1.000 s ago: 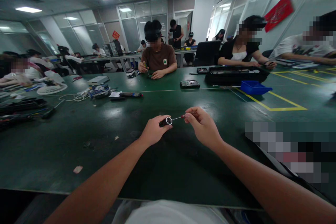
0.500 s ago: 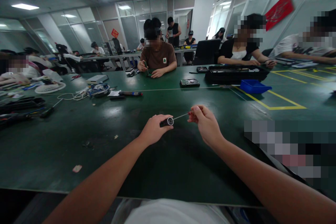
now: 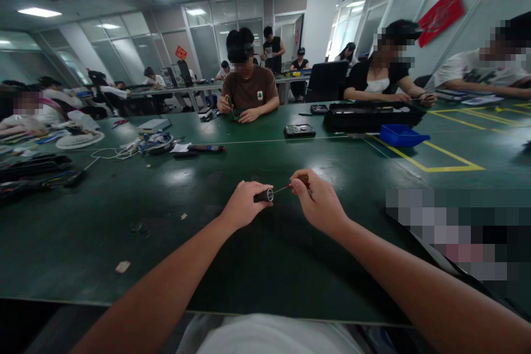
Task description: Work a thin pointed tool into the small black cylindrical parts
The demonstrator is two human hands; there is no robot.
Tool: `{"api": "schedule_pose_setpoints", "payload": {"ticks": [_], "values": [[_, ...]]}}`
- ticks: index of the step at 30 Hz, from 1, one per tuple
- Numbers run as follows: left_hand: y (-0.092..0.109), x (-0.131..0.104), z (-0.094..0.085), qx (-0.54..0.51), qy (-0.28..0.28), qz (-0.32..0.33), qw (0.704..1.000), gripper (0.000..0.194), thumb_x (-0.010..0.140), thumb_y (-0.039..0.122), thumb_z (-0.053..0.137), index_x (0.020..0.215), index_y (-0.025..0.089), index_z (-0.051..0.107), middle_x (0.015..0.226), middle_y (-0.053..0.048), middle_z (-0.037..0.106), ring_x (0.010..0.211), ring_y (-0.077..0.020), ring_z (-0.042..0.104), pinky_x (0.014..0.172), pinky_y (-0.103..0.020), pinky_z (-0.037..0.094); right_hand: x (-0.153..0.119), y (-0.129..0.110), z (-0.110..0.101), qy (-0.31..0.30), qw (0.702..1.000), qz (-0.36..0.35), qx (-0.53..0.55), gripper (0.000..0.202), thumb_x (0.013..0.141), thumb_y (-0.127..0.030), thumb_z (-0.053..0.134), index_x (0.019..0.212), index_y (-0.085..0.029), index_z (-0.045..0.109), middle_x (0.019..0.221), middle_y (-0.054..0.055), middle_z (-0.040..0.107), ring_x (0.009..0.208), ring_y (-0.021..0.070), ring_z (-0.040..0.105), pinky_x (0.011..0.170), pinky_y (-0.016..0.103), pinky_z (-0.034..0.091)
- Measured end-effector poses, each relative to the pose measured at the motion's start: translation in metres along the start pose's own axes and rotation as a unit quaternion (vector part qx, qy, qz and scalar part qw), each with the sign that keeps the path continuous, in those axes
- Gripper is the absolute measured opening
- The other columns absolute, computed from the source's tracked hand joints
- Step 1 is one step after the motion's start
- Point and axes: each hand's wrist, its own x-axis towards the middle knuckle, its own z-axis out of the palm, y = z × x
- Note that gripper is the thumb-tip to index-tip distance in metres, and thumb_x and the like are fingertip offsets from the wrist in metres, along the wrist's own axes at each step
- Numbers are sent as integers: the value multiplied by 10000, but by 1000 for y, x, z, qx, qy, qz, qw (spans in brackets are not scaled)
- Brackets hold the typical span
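Note:
Over the middle of the green table (image 3: 166,243), my left hand (image 3: 244,204) grips a short black cylinder (image 3: 261,196) between thumb and fingers. Its round end with a pale rim faces right. My right hand (image 3: 317,196) is closed on the reddish handle of a screwdriver (image 3: 289,185). The thin shaft points left and slightly down, and its tip is at the open end of the cylinder. How deep the tip sits inside is too small to tell.
Across the table a person in a brown shirt (image 3: 257,91) works on a small part. A blue tray (image 3: 401,136), a long black housing (image 3: 373,116) and a drive-like device (image 3: 299,131) lie beyond my hands. Cables (image 3: 155,142) lie left. Small scraps (image 3: 123,266) lie nearer.
My right hand has moved a little left, towards the cylinder, and less of the shaft shows between them. The cylinder's end has turned slightly further to the right.

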Motion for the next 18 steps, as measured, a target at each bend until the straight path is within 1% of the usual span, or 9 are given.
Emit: {"api": "schedule_pose_setpoints", "payload": {"ticks": [5, 9, 12, 15, 17, 18], "values": [[-3, 1, 2, 3, -8, -11, 1000, 385, 806, 276, 753, 1184, 278, 681, 1187, -30, 687, 1111, -254, 588, 1047, -480, 374, 2, 0, -1, 9, 999, -6, -50, 122, 979, -266, 434, 948, -206, 537, 784, 40, 664, 714, 193, 641, 670, 317, 448], [-5, 1, 2, -8, 0, -24, 1000, 389, 815, 293, 739, 1199, 265, 678, 1185, -46, 682, 1095, -253, 591, 997, -444, 419, 2, 2, -1, 13, 999, 3, -48, 124, 978, -265, 432, 946, -206, 536, 798, 43, 666, 721, 196, 641, 663, 316, 443], [-5, 0, 1, -35, 16, -39, 998, 449, 822, 271, 722, 1262, 264, 637, 1152, -53, 679, 1054, -237, 605, 953, -402, 456, 2, 3, 0, 22, 999, 7, -45, 133, 981, -277, 430, 947, -209, 539, 796, 40, 660, 708, 193, 631, 648, 313, 436], [-6, 1, 0, -82, 56, -44, 994, 441, 843, 266, 683, 1279, 261, 611, 1203, -54, 653, 1101, -227, 591, 995, -392, 446, 2, 3, -1, 28, 999, 12, -44, 148, 986, -301, 429, 956, -213, 544, 793, 41, 656, 692, 193, 622, 638, 318, 429], [-9, 3, 2, -145, 82, -55, 984, 391, 865, 287, 649, 1251, 245, 605, 1220, -58, 641, 1117, -222, 586, 1012, -391, 440, 1, 3, -1, 30, 999, 18, -40, 160, 989, -319, 426, 960, -218, 546, 795, 45, 658, 699, 200, 626, 642, 326, 431], [-11, 4, 3, -188, 92, -66, 976, 372, 876, 301, 628, 1240, 233, 593, 1211, -66, 638, 1098, -217, 594, 997, -386, 452, 2, 3, -2, 31, 999, 20, -37, 162, 989, -323, 425, 962, -221, 547, 801, 47, 662, 708, 204, 630, 650, 332, 435]]}}
